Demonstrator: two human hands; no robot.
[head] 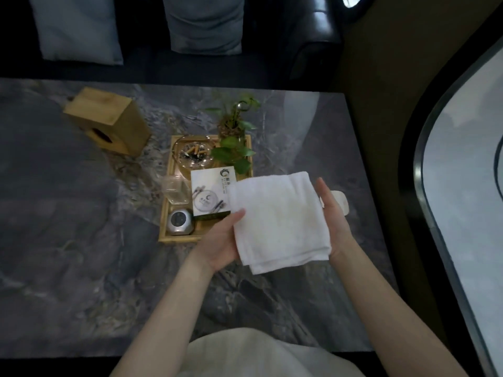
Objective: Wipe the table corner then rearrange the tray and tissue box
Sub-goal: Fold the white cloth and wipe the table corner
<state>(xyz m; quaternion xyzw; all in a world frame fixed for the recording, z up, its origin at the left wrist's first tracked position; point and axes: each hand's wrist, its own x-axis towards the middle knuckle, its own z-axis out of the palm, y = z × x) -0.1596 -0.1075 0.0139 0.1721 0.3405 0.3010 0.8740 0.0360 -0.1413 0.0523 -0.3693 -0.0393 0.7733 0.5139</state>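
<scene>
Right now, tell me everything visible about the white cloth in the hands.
The white cloth looks like soft terry towelling, folded into a rough square of several layers, edges stacked at its near corner. It is held flat above the dark marbled table, the left hand cupping under its left edge, the right hand against its right edge. It overlaps the wooden tray's right side in view.

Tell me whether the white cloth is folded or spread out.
Folded. The white cloth shows stacked layered edges at its near corner, held between the left hand and right hand.
</scene>
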